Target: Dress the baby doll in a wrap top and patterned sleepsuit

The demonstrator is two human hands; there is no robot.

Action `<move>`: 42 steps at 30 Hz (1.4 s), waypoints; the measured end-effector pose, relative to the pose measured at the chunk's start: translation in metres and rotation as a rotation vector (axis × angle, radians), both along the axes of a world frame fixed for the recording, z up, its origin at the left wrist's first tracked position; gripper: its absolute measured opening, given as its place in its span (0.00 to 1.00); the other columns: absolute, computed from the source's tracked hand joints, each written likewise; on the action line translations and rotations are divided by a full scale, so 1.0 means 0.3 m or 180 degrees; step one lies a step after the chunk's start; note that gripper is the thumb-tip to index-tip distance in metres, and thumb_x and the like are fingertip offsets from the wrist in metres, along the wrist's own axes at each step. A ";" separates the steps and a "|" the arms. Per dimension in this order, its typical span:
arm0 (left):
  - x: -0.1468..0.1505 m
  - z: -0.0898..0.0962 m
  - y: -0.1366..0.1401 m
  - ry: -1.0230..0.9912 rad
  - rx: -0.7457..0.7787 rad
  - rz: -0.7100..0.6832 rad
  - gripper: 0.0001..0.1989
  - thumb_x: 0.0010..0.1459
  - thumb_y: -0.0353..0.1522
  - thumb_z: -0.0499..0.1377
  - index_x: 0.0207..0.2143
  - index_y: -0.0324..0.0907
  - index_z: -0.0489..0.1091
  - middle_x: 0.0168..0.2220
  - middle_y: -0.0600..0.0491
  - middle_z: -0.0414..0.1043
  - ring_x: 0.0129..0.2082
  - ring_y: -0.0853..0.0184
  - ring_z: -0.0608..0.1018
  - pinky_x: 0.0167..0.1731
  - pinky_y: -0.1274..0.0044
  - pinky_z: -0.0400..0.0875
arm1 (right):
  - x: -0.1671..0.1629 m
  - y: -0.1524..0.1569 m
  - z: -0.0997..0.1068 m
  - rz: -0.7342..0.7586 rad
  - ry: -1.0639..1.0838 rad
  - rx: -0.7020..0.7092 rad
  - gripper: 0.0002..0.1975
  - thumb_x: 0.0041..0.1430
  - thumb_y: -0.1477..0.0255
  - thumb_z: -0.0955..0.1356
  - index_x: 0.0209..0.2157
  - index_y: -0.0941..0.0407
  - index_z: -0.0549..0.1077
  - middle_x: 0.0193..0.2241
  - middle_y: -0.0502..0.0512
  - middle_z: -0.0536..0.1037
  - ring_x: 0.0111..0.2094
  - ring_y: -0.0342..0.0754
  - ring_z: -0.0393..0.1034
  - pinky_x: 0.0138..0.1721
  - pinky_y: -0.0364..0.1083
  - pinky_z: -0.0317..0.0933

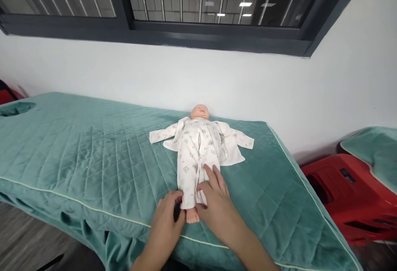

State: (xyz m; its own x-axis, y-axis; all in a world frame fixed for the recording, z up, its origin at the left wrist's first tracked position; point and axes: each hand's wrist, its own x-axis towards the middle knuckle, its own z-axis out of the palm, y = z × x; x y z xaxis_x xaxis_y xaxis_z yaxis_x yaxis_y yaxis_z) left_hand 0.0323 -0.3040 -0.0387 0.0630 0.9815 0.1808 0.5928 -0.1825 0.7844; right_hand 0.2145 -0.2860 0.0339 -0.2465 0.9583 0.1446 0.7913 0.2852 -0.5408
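Observation:
A baby doll lies on its back, head toward the wall. Patterned white trousers cover its body up to the chest and its legs. Beneath them, a white long-sleeved top is spread open, both sleeves out to the sides. My left hand has its fingers curled at the left trouser cuff, thumb beside the doll's foot. Over the other trouser leg, my right hand rests with fingers spread, its thumb near the cuff. The second foot is hidden.
The doll lies on a bed with a green quilted cover, close to its front edge. Behind it are a white wall and a dark-framed window. A red plastic chair stands at the right beside another green cover.

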 end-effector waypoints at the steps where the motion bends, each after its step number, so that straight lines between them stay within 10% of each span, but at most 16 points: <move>1: 0.000 0.002 0.005 -0.0004 0.0042 0.0028 0.12 0.61 0.34 0.53 0.46 0.45 0.71 0.46 0.48 0.76 0.46 0.56 0.78 0.49 0.60 0.71 | -0.016 0.003 0.008 -0.0006 -0.0182 0.0057 0.11 0.52 0.82 0.66 0.36 0.55 0.74 0.71 0.58 0.51 0.72 0.67 0.37 0.63 0.73 0.50; 20: -0.092 0.131 -0.103 -0.0260 0.0746 0.0223 0.10 0.63 0.35 0.53 0.42 0.53 0.74 0.38 0.52 0.77 0.40 0.60 0.80 0.40 0.68 0.77 | -0.062 -0.152 0.007 0.0175 -0.0035 0.1538 0.17 0.57 0.80 0.65 0.43 0.47 0.77 0.57 0.56 0.73 0.61 0.61 0.64 0.62 0.71 0.55; 26: -0.082 0.056 -0.134 0.0129 0.0961 0.0372 0.11 0.63 0.32 0.53 0.46 0.50 0.71 0.46 0.49 0.75 0.46 0.59 0.79 0.45 0.66 0.77 | -0.042 -0.178 -0.042 0.0210 0.0386 0.1309 0.15 0.61 0.78 0.64 0.44 0.46 0.75 0.57 0.56 0.72 0.61 0.61 0.64 0.61 0.69 0.59; 33: 0.069 0.143 -0.080 0.0834 0.1307 -0.0458 0.19 0.60 0.24 0.52 0.52 0.47 0.67 0.54 0.46 0.72 0.59 0.56 0.70 0.57 0.61 0.68 | 0.109 -0.123 -0.138 -0.0749 0.1196 0.0673 0.27 0.55 0.82 0.60 0.55 0.49 0.68 0.58 0.59 0.69 0.58 0.55 0.68 0.57 0.59 0.68; 42: 0.164 0.169 0.022 0.1348 0.1231 -0.0573 0.10 0.61 0.22 0.54 0.39 0.44 0.71 0.37 0.52 0.75 0.42 0.58 0.75 0.48 0.59 0.64 | 0.107 -0.129 -0.168 -0.0735 0.0893 0.0365 0.13 0.63 0.78 0.62 0.46 0.54 0.72 0.40 0.57 0.76 0.42 0.52 0.73 0.43 0.51 0.70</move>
